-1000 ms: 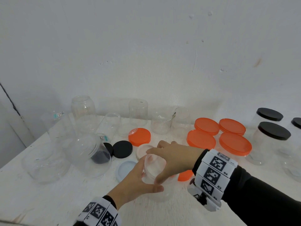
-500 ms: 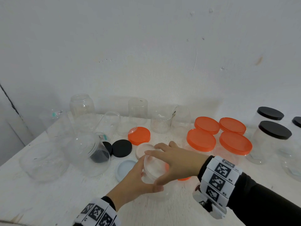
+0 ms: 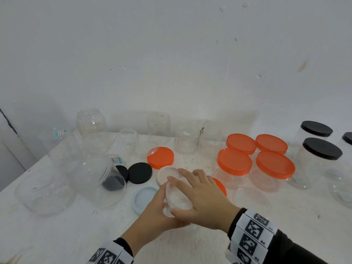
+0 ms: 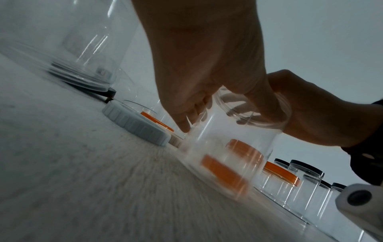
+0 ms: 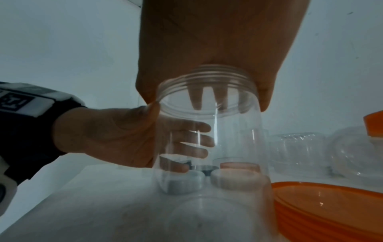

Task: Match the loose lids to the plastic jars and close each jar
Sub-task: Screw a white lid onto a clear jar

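Observation:
A small clear plastic jar (image 3: 168,207) stands on the white table near its front. My left hand (image 3: 152,212) grips its side from the left, fingers wrapped around the far wall, as the right wrist view shows through the plastic jar (image 5: 228,147). A clear lid (image 3: 178,198) sits on the jar's mouth. My right hand (image 3: 203,199) lies over it, fingers spread across the top and thumb hooked on the near rim. In the left wrist view the right hand (image 4: 311,114) curls over the lid's edge (image 4: 259,121), above the jar (image 4: 223,155).
Loose lids lie close by: blue-grey (image 3: 143,199), pale pink (image 3: 165,174), black (image 3: 140,172), orange (image 3: 161,158), clear (image 3: 251,201). Orange-lidded jars (image 3: 234,164) and black-lidded jars (image 3: 322,148) stand at the right. Open clear jars crowd the left and back; one (image 3: 97,180) lies on its side.
My right hand has turned on top of the jar, its wrist swinging toward me and its fingers now pointing away. The left hand has kept its hold on the jar.

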A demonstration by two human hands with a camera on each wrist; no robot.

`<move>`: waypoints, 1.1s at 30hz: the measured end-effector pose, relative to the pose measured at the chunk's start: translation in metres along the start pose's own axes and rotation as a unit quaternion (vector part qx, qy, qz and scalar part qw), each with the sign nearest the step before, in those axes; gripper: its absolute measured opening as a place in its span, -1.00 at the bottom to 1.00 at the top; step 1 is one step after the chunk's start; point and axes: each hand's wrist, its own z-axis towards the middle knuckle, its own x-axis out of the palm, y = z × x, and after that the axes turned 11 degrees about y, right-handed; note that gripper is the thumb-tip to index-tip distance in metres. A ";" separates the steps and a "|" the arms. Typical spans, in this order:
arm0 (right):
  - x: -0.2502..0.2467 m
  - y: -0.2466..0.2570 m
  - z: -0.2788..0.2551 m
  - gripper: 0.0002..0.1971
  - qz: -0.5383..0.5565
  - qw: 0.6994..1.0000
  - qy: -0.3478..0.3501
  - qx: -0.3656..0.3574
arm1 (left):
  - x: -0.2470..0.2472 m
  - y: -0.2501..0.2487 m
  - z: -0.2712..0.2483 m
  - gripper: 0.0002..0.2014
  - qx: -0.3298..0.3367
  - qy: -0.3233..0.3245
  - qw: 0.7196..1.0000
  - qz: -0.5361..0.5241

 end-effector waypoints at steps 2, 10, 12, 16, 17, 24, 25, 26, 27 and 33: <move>0.001 -0.001 0.000 -0.20 0.021 1.000 -0.009 -0.005 | 0.002 0.001 0.000 -0.13 0.001 -0.012 1.000 0.007; 0.004 0.000 -0.001 -0.19 0.028 0.999 -0.029 0.005 | 0.002 0.001 0.001 -0.09 -0.029 -0.018 0.999 0.039; 0.005 0.002 -0.002 -0.18 0.024 0.999 -0.032 0.009 | -0.001 -0.001 0.002 -0.08 -0.043 -0.008 0.997 0.056; 0.004 0.003 -0.001 -0.14 0.053 0.998 -0.034 0.012 | -0.013 -0.006 0.005 -0.12 -0.053 0.044 0.991 0.113; 0.003 0.002 -0.001 -0.14 0.060 0.998 -0.030 0.009 | -0.018 -0.006 0.005 -0.13 -0.061 0.064 0.988 0.130; -0.005 -0.006 -0.002 -0.15 0.090 0.995 0.028 -0.021 | -0.044 0.005 0.000 -0.12 -0.146 0.089 0.917 0.360; -0.006 -0.007 -0.002 -0.15 0.094 0.995 0.033 -0.024 | -0.045 0.007 0.000 -0.14 -0.157 0.075 0.907 0.383; -0.007 -0.007 -0.002 -0.15 0.097 0.994 0.038 -0.027 | -0.045 0.009 0.000 -0.17 -0.166 0.062 0.901 0.396; -0.008 -0.008 -0.002 -0.15 0.099 0.994 0.042 -0.029 | -0.046 0.012 0.000 -0.20 -0.172 0.049 0.897 0.405; -0.011 -0.009 -0.003 -0.10 0.146 0.986 0.063 -0.042 | -0.045 0.019 0.002 -0.30 -0.167 0.005 0.882 0.441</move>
